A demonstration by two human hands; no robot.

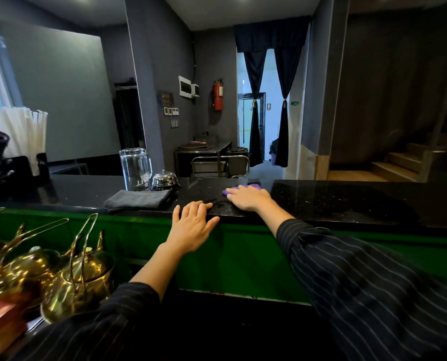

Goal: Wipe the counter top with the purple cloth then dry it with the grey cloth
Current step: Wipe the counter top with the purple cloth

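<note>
R hand (248, 198) flat on purple cloth (253, 188), centre frame; L hand (192, 225) open, empty. Risked clipping bell (164, 179) w/ leftward stroke.

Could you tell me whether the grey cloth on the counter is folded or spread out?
Folded: the grey cloth lies as a neat, thick rectangle on the counter top, untouched by either hand.

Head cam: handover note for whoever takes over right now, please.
Right hand: flat on the purple cloth, pressing it on the black counter top.
Left hand: empty, resting on the counter's near edge.
Grey cloth: folded, untouched, in front of the glass mug and bell.
Done: wiping is under way; how much is covered cannot be told.
Left: finish wiping, then dry with the grey cloth.
</note>
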